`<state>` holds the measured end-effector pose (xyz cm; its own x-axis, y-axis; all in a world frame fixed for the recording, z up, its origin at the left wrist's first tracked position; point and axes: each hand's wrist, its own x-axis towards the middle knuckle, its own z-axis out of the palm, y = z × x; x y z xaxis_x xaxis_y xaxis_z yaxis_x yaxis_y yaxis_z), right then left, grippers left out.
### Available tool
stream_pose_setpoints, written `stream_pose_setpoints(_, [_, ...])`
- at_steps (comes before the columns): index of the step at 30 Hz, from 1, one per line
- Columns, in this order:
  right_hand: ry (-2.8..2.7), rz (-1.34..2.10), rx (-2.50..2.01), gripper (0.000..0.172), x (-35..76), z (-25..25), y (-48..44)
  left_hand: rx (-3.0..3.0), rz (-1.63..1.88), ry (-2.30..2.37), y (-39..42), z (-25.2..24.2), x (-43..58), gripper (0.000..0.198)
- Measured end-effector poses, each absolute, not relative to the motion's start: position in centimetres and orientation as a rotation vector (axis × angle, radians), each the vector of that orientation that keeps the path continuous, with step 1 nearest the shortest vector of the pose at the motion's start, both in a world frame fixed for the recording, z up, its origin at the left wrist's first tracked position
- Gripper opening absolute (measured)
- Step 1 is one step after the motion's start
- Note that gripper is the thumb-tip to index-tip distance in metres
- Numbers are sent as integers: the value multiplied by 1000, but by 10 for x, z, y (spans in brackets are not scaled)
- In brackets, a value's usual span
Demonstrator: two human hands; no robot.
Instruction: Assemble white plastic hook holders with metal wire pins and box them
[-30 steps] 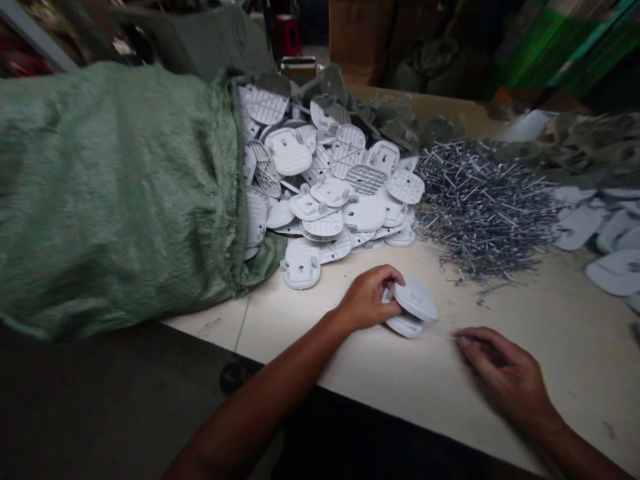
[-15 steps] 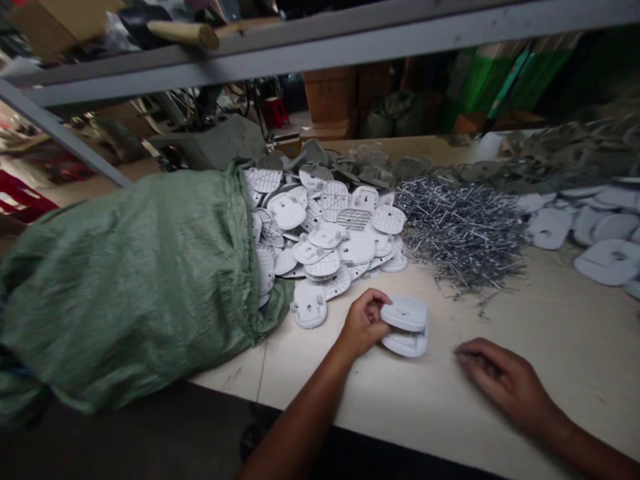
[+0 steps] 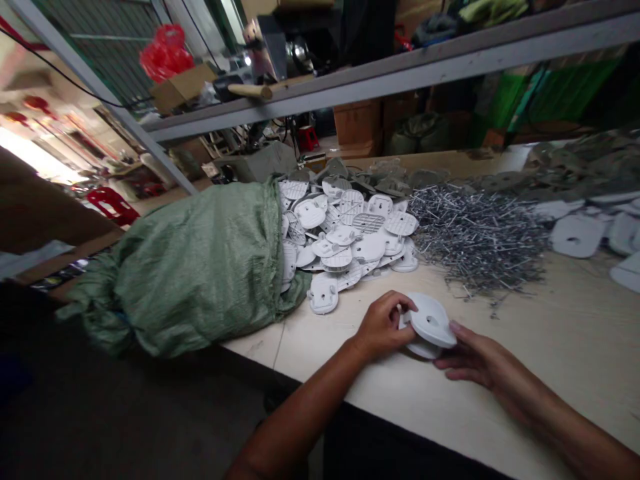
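Note:
My left hand (image 3: 383, 327) grips a stack of two white plastic plates (image 3: 429, 325) near the front of the pale table (image 3: 550, 347), fingers curled over the left edge. My right hand (image 3: 473, 357) has come up to the stack's right side, its fingertips touching the top plate's rim and underside. A single white plate (image 3: 323, 295) lies just left of my left hand. Behind it a heap of the same white plates (image 3: 345, 230) spills from a green woven sack (image 3: 200, 267) lying on its side.
A pile of small metal nails (image 3: 475, 237) lies right of the heap. More white and grey plates (image 3: 580, 230) sit at the far right. A grey metal shelf rail (image 3: 400, 73) crosses overhead. The table's front edge runs diagonally below my arms.
My right hand moved left from the bare table to touch the stack of plates. The left hand kept its hold. The camera tilted up, showing the shelf and the room behind.

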<state>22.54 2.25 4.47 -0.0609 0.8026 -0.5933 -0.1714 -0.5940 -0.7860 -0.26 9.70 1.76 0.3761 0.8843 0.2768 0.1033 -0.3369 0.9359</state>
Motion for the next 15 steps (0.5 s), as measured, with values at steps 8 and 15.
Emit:
stream_pose_setpoints(8, [-671, 1823, -1320, 52, 245, 45, 25, 1641, 879, 935, 85, 54, -27, 76])
stream_pose_setpoints(15, [-822, 1547, -1400, 63, 305, 20, 35, 729, 1553, 1333, 142, 88, -143, 27])
